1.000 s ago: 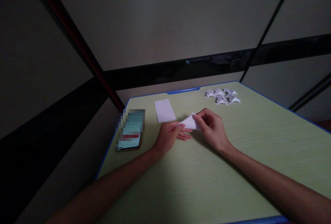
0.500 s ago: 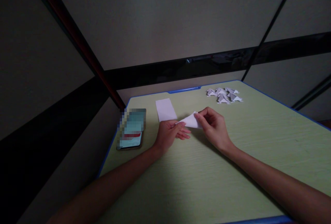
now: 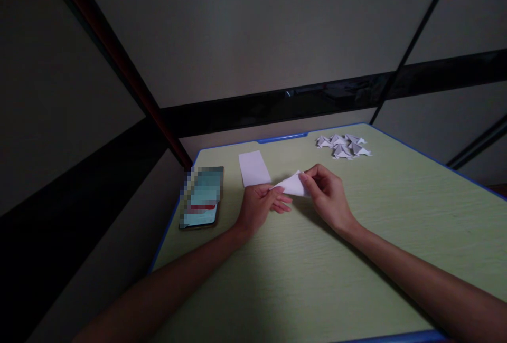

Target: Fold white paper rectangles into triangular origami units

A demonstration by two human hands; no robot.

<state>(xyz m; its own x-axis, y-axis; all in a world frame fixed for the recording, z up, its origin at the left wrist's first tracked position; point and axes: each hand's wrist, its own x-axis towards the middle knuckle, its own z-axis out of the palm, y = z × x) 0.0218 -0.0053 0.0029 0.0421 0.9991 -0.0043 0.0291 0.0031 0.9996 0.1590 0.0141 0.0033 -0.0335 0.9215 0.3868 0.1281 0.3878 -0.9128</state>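
A small folded piece of white paper (image 3: 293, 185) is held between my two hands just above the table. My left hand (image 3: 259, 207) pinches its pointed left end between thumb and index finger, the other fingers stretched out below. At the wider right end, my right hand (image 3: 328, 195) grips the paper with thumb on top and fingers curled behind. The fold layers under my right fingers are hidden. Beyond my left hand lies a flat white sheet of paper (image 3: 254, 168), its near edge close behind the knuckles.
A phone (image 3: 204, 198) with a lit, partly blurred screen lies at the left edge of the pale green table (image 3: 301, 279). Several folded paper figures (image 3: 343, 146) sit together at the far right. A wall with a dark band (image 3: 253, 105) stands behind the table.
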